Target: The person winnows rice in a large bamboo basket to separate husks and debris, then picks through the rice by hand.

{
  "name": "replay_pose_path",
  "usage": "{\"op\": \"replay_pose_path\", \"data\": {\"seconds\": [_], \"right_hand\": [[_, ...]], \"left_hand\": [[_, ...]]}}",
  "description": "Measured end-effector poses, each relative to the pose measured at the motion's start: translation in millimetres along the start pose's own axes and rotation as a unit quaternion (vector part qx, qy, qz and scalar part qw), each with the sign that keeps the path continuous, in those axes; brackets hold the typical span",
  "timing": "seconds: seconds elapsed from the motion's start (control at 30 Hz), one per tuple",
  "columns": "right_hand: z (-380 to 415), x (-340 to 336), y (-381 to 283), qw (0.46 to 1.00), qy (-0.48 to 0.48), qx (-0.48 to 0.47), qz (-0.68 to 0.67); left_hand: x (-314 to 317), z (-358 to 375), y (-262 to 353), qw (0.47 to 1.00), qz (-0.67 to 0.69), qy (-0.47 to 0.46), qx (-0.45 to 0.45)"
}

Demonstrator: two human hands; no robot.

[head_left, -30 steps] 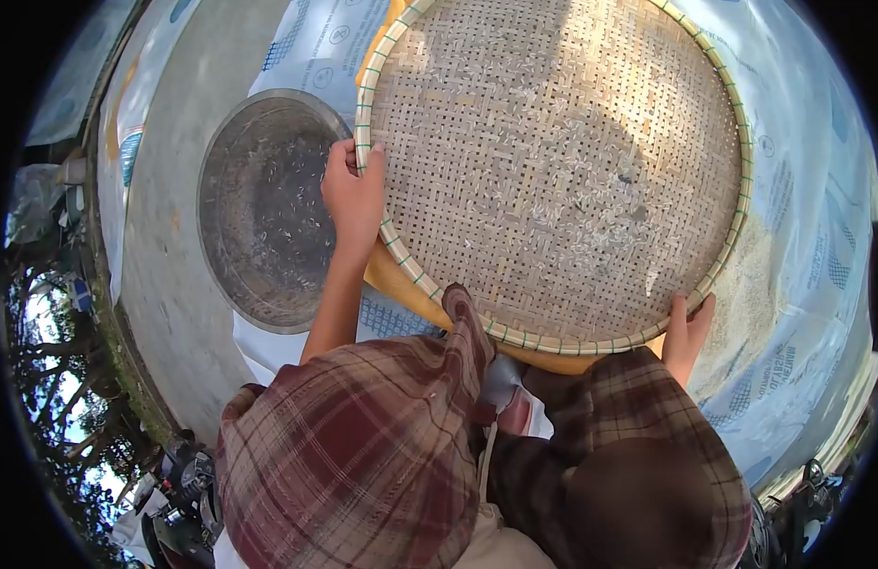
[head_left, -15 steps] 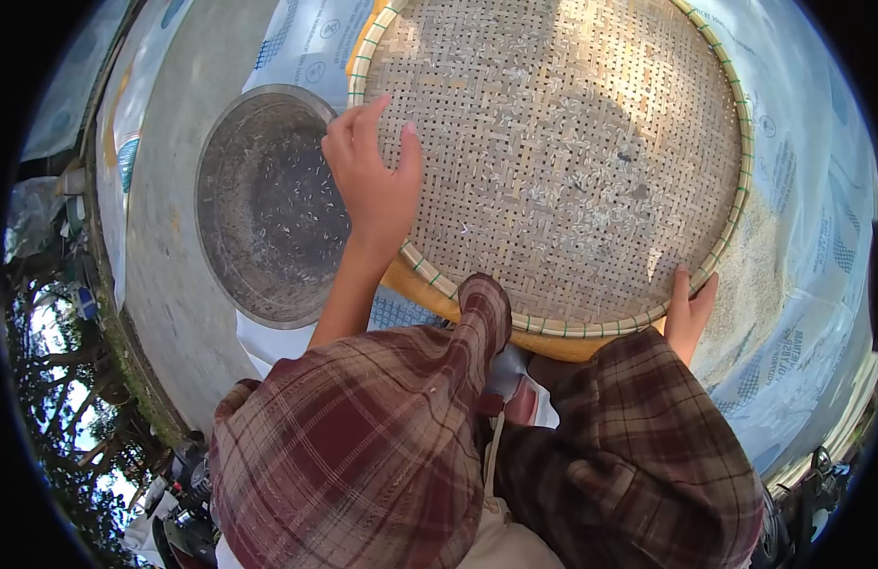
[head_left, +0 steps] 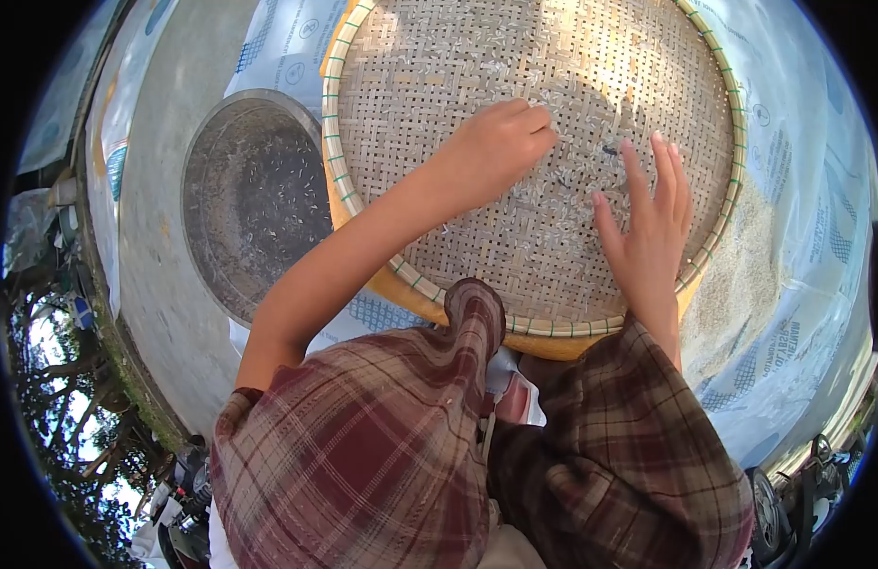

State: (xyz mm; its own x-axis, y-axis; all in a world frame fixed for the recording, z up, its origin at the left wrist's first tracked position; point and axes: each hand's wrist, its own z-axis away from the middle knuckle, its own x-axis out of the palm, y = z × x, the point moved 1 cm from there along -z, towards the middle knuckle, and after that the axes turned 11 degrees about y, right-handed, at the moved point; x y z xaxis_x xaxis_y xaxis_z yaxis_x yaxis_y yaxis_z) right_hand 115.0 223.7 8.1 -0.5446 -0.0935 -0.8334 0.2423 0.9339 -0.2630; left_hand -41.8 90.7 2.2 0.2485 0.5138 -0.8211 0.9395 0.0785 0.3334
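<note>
A round, flat bamboo winnowing tray [head_left: 382, 104] with a green-bound rim lies before me. Pale rice-like grains [head_left: 543, 223] are scattered over its weave, along with a small dark bit [head_left: 610, 149]. My left hand [head_left: 505, 147] is over the middle of the tray, fingers curled together; whatever they pinch, if anything, is hidden. To its right, my right hand [head_left: 652, 223] hovers over or rests on the weave with fingers spread, holding nothing visible. Left of the tray stands a grey metal basin [head_left: 204, 190] with a few grains on its bottom.
Something yellow-orange and rounded [head_left: 553, 345] supports the tray from below. Grain [head_left: 742, 275] is spread on the printed plastic sheeting [head_left: 809, 180] at the right. Concrete ground [head_left: 159, 180] runs along the left; a motorbike wheel [head_left: 765, 512] shows at lower right.
My left hand has moved right from near the tray's left rim to its middle and curled its fingers. My right hand has let go of the rim and come over the weave.
</note>
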Motion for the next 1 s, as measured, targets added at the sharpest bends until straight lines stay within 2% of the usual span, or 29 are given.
{"op": "replay_pose_path", "data": {"seconds": [0.03,0.1,0.13,0.23,0.3,0.37,0.43,0.5,0.57,0.6,0.67,0.83,1.0], "right_hand": [[5,9,-2,0.999,-0.04,-0.023,-0.008],[13,17,-6,0.997,-0.068,-0.023,-0.013],[17,19,-7,0.995,-0.097,-0.023,-0.016],[17,19,-4,0.995,-0.096,-0.022,-0.02],[17,18,-3,0.995,-0.094,-0.019,-0.028],[17,19,-3,0.995,-0.093,-0.016,-0.039],[17,19,-3,0.995,-0.082,-0.006,-0.052],[19,18,-2,0.995,-0.083,-0.002,-0.059],[18,18,-1,0.995,-0.08,0.0,-0.065],[18,18,-1,0.995,-0.075,0.001,-0.071],[19,18,0,0.994,-0.071,0.002,-0.078],[19,20,2,0.993,-0.06,0.006,-0.101],[18,17,1,0.992,-0.014,0.014,-0.124]], "left_hand": [[-1,-1,0,1.0,-0.001,-0.002,0.0],[-2,-2,3,0.994,-0.067,-0.03,0.076],[-2,-2,2,0.994,-0.067,-0.032,0.076],[-1,-2,2,0.988,-0.099,-0.017,0.12],[-9,0,2,0.997,0.018,0.068,-0.012],[-38,9,8,0.974,0.096,0.105,-0.177],[-69,26,11,0.941,0.067,0.158,-0.292],[-91,61,0,0.886,0.066,0.219,-0.404],[-111,99,-14,0.848,0.058,0.252,-0.462],[-120,121,-23,0.848,0.057,0.251,-0.463],[-130,165,-40,0.811,-0.001,0.234,-0.537],[-129,233,-51,0.798,-0.1,0.17,-0.569],[-118,253,-53,0.798,-0.156,0.124,-0.568]]}}
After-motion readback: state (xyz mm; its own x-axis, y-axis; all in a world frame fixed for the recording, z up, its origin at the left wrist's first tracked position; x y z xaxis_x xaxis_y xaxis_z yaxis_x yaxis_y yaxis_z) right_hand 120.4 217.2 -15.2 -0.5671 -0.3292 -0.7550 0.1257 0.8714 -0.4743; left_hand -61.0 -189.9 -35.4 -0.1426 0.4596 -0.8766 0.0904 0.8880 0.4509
